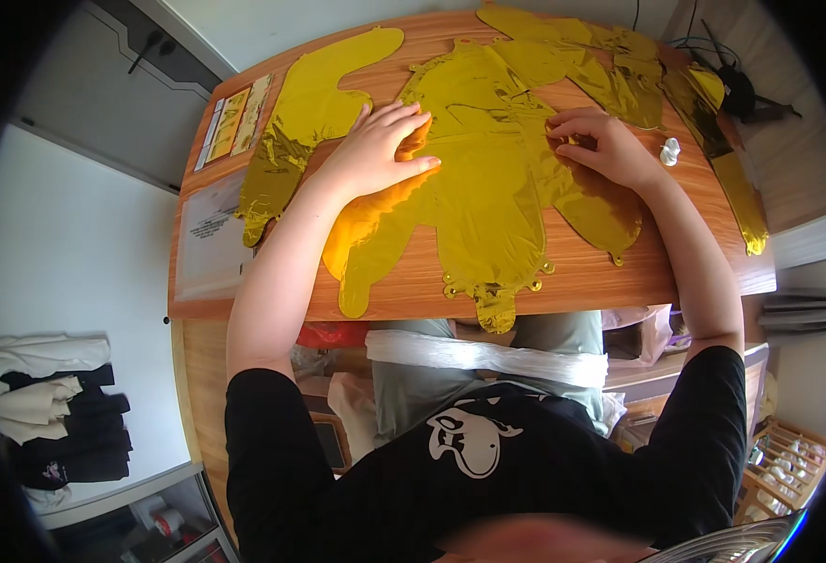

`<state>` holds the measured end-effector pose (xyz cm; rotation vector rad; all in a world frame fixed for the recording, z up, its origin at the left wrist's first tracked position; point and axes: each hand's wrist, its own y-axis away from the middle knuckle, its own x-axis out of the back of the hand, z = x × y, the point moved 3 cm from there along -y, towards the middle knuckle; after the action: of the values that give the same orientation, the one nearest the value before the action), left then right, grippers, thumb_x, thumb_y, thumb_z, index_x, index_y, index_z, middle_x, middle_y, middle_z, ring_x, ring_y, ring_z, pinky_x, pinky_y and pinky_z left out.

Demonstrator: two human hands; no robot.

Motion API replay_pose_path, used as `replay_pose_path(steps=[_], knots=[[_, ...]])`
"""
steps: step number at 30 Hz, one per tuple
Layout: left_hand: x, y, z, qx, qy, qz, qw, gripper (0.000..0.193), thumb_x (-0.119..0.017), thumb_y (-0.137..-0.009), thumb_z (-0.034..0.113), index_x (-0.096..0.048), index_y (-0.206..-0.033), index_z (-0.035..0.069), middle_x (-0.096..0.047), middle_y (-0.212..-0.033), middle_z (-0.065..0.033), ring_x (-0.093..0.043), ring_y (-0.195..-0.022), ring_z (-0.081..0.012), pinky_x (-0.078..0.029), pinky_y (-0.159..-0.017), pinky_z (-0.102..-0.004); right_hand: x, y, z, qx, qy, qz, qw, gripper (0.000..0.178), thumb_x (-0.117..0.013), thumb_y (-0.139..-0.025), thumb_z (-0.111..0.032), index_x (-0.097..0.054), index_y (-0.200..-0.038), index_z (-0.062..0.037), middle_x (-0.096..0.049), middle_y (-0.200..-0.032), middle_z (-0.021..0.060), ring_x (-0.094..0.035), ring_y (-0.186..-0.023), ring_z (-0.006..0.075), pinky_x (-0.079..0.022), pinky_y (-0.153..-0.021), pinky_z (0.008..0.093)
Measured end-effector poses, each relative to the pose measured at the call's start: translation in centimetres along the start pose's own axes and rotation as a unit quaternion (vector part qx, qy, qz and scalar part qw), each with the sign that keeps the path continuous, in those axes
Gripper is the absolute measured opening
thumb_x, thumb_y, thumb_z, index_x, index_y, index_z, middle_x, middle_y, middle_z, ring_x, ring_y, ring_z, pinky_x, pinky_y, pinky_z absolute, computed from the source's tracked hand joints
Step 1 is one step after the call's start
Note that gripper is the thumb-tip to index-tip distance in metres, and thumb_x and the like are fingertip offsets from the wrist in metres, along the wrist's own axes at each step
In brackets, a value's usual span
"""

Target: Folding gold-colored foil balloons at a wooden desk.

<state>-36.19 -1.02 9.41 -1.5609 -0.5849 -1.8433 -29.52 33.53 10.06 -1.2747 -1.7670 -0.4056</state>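
Note:
A large flat gold foil balloon (488, 192), uninflated and wrinkled, lies spread over the middle of the wooden table, its lobes reaching the near edge. My left hand (375, 150) rests on its left side with the fingers stretched out and the thumb apart. On the right side of the same foil is my right hand (610, 150), its fingers bent and touching the foil, with a gap between thumb and forefinger. A second flat gold foil balloon (314, 98) lies left of my left hand, partly behind my forearm. More crumpled gold foil (619, 80) covers the far right.
A small white object (670, 151) sits right of my right hand. At the far right corner stands a black device with antennas (740, 94). Printed cards (235, 122) and a clear plastic sleeve (208, 235) lie along the left edge. White plastic wrap (488, 355) stretches across my lap.

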Motion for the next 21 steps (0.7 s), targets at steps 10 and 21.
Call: replay_pose_path(steps=[10, 21], knots=[[0.0, 0.1, -0.1, -0.001, 0.032, 0.004, 0.999, 0.076, -0.068, -0.095, 0.053, -0.044, -0.156, 0.013, -0.039, -0.164, -0.0121, -0.032, -0.154, -0.0288, -0.016, -0.13, -0.0505, -0.1, 0.0, 0.2, -0.003, -0.008, 0.003, 1.0, 0.025, -0.075, -0.091, -0.011, -0.074, -0.114, -0.0007, -0.069, -0.129, 0.0129, -0.063, -0.119, 0.0285, -0.052, -0.097, 0.0366], [0.7, 0.3, -1.0, 0.051, 0.13, -0.042, 0.989, 0.106, -0.083, -0.079, 0.056, -0.028, -0.163, 0.021, -0.03, -0.169, -0.0107, -0.013, -0.157, -0.0457, -0.019, -0.126, -0.0607, -0.1, 0.0, -0.2, 0.007, 0.005, 0.012, 1.0, 0.024, -0.076, -0.09, -0.009, -0.075, -0.113, -0.0005, -0.069, -0.13, 0.013, -0.062, -0.12, 0.029, -0.052, -0.097, 0.0372]])
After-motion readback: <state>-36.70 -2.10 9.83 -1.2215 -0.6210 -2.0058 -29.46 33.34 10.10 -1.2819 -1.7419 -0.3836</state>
